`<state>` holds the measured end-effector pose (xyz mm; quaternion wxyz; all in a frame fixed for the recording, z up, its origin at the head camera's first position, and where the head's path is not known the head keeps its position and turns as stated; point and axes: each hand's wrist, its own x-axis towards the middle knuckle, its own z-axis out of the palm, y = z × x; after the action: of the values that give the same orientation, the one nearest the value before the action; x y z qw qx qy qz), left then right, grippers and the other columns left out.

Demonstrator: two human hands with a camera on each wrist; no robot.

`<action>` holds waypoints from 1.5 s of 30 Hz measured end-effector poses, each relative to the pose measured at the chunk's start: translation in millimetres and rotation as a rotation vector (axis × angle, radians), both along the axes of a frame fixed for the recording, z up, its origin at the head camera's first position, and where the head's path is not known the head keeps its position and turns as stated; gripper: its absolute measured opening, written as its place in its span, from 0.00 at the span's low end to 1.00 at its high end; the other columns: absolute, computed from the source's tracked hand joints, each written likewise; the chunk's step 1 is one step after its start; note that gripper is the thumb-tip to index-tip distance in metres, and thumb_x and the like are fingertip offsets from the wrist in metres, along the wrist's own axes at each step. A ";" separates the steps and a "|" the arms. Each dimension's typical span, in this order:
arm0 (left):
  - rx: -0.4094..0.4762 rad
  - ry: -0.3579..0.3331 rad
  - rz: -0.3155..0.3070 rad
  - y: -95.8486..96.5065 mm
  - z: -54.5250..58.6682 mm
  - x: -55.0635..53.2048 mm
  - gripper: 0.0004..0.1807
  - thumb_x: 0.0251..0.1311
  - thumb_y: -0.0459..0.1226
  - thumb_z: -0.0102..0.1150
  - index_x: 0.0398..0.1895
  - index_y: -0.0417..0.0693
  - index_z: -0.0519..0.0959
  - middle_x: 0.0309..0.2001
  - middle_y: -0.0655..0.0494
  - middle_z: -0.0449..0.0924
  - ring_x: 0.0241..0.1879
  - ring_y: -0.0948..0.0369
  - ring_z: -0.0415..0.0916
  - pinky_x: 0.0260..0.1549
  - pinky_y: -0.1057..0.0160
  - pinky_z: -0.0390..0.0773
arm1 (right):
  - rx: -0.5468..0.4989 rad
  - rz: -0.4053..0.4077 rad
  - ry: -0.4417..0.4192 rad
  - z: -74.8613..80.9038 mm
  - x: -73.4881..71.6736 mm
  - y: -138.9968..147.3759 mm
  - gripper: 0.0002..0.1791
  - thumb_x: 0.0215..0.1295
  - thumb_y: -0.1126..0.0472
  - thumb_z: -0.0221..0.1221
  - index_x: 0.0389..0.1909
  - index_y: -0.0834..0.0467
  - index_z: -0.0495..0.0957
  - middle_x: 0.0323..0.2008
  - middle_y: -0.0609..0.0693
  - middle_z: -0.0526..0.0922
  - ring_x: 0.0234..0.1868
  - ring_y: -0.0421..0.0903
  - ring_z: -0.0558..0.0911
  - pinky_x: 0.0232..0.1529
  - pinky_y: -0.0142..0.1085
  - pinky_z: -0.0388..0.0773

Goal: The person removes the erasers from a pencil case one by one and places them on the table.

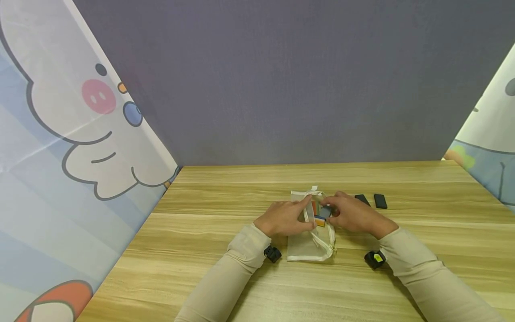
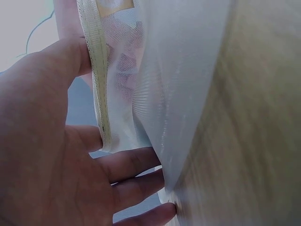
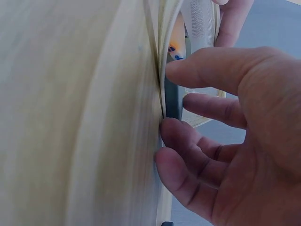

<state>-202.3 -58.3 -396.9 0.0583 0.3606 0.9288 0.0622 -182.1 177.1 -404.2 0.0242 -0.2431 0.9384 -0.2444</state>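
The pale mesh bag [image 1: 303,247] lies on the wooden table [image 1: 201,210], between my hands, its mouth gaping toward my right. Through the opening I can see what it holds: a red-orange piece [image 1: 314,207] beside a thin green strip [image 1: 317,208], a small blue-and-yellow block [image 1: 320,221] nearer to me, and a dark grey block [image 1: 327,211] at the right side of the mouth. I cannot tell how much more sits deeper inside. White binding edges the bag, a white tag [image 1: 314,188] sticks up at its far end, and a cord end [image 1: 333,247] shows at the near right.

My left hand [image 1: 285,218] is spread, thumb and forefinger wide apart against the rim of the mouth; their tips are partly hidden behind the binding. My right hand [image 1: 355,214] pinches the dark grey block between thumb and finger, just within the rim, the other fingers bent.

Beyond my right hand, two black blocks [image 1: 380,201] lie on the table outside the bag, near each other. A grey panel [image 1: 281,80] stands behind, with a cartoon-printed sheet [image 1: 120,165] on the left.
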 end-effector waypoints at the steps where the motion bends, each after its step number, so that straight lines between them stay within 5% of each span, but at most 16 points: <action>1: 0.000 0.001 -0.001 -0.2 0.0 0.0 0.47 0.64 0.65 0.47 0.82 0.59 0.48 0.62 0.54 0.78 0.40 0.63 0.78 0.35 0.63 0.75 | 0.007 -0.004 -0.003 0.2 0.2 -0.2 0.25 0.63 0.60 0.66 0.61 0.61 0.78 0.44 0.53 0.76 0.36 0.42 0.77 0.34 0.41 0.76; 18: 0.000 0.001 0.007 0.1 -3.2 -0.6 0.47 0.64 0.65 0.46 0.82 0.60 0.47 0.64 0.54 0.76 0.46 0.60 0.81 0.37 0.61 0.77 | 0.035 -0.011 -0.025 -1.4 0.9 1.9 0.28 0.65 0.57 0.65 0.64 0.62 0.75 0.43 0.52 0.75 0.33 0.41 0.75 0.32 0.38 0.74; 33: 0.005 -0.011 0.008 0.0 -1.7 -0.7 0.47 0.64 0.64 0.46 0.82 0.59 0.47 0.65 0.54 0.75 0.39 0.63 0.78 0.34 0.62 0.76 | 0.003 -0.030 -0.030 -0.6 0.6 3.2 0.27 0.64 0.56 0.67 0.62 0.60 0.76 0.46 0.54 0.77 0.43 0.49 0.80 0.37 0.44 0.78; 45: 0.008 -0.014 0.009 -2.4 0.1 -2.1 0.46 0.65 0.65 0.44 0.82 0.60 0.49 0.66 0.55 0.74 0.35 0.65 0.77 0.32 0.63 0.74 | -0.048 -0.034 -0.018 0.5 -0.4 4.6 0.27 0.66 0.52 0.66 0.61 0.61 0.76 0.43 0.49 0.79 0.38 0.43 0.78 0.37 0.43 0.77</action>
<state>-204.5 -60.7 -396.8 0.0631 0.3562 0.9298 0.0685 -182.5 181.7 -403.7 0.0228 -0.2256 0.9359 -0.2694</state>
